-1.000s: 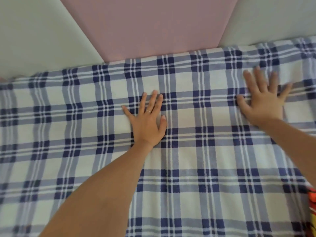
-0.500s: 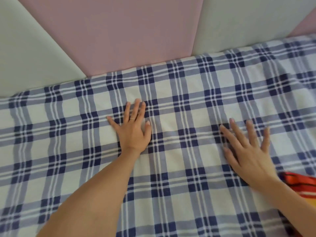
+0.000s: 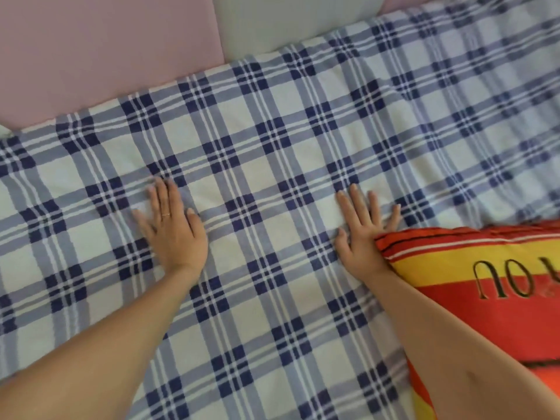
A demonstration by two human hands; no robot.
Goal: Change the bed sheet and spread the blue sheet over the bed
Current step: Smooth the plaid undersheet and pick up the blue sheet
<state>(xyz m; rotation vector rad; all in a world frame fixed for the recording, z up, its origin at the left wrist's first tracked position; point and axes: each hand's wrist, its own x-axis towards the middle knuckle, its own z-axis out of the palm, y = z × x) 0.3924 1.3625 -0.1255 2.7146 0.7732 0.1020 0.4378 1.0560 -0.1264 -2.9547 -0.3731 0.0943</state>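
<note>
Flatly, the left hand [image 3: 172, 228] lies palm down on the blue plaid sheet [image 3: 272, 140], fingers straight and close together, gripping nothing; a thin ring [image 3: 165, 214] sits on one finger. The right hand [image 3: 362, 234] presses the cloth the same way, fingers spread, holding nothing, its outer edge against a red and yellow pillow [image 3: 485, 286]. Dark lettering on the pillow reads upside down and is cut off, so no word is legible. The sheet covers the bed, its far edge running along the pink panel [image 3: 106, 50] and grey panel [image 3: 288, 19], slanting up to the right.
</note>
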